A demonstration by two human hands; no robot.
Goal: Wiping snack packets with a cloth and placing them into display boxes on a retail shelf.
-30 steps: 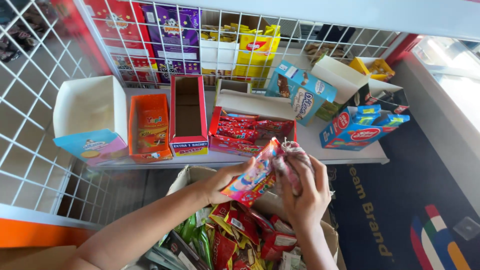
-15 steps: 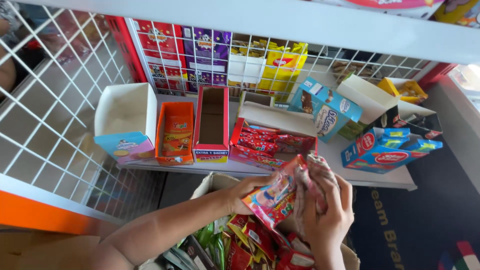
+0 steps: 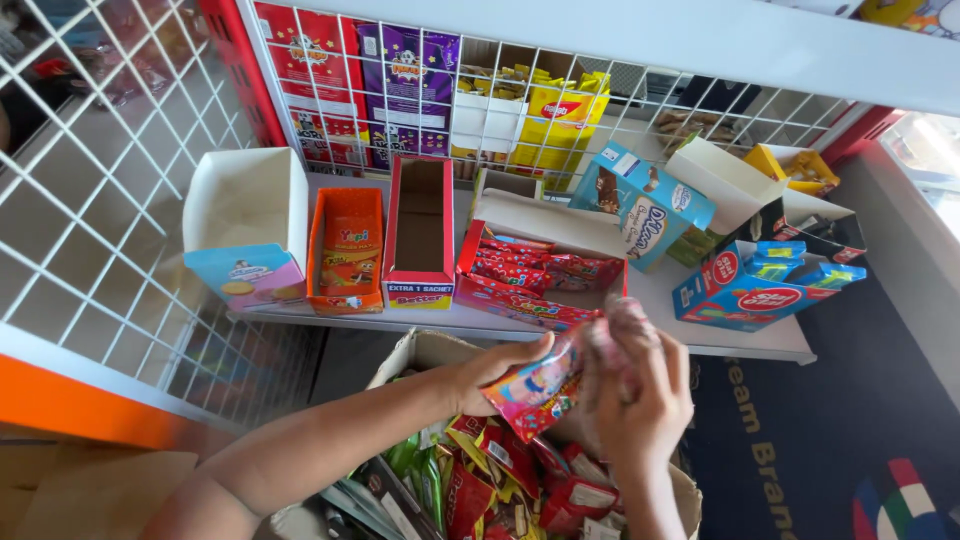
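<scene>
Currently: both hands grasp a bundle of colourful snack sachets above an open carton.

Far side, a white wire-backed shelf carries display boxes: a red box of red sachets at centre, an empty red box left of it. Near side, a cardboard carton holds mixed packets. Left hand grips the pink sachet bundle from the left; right hand is clenched around its right end.

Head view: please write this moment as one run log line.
left hand: holds candy packet | right hand: grips packet bundle | below: carton of snacks
</scene>
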